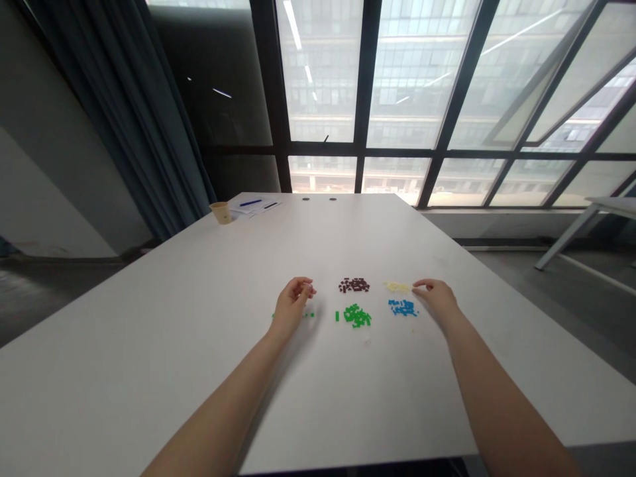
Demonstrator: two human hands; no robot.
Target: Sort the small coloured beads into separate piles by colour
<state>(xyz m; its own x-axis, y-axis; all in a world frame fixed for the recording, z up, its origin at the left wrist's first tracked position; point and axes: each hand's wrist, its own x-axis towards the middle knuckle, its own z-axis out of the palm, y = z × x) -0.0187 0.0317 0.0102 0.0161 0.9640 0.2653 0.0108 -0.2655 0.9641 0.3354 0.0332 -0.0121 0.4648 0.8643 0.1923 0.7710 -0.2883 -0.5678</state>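
Observation:
My left hand (293,301) is raised a little over the table, its fingers curled together in a pinch; what sits between the fingertips is too small to make out. A few small green pieces (312,315) lie beneath and beside it. My right hand (438,295) reaches in from the right, thumb and forefinger pinched at the edge of a pile of pale yellow toy bricks (397,287). Just nearer lie blue bricks (402,307). Dark brown bricks (354,285) and a heap of green bricks (357,316) sit between my hands.
The piles lie on a long white table (199,318). A tan paper cup (221,213) stands at the far left edge, beside papers (248,207) with a blue pen (250,203). Two dark round discs (332,199) are at the far end. A small pale piece (367,342) lies nearer me.

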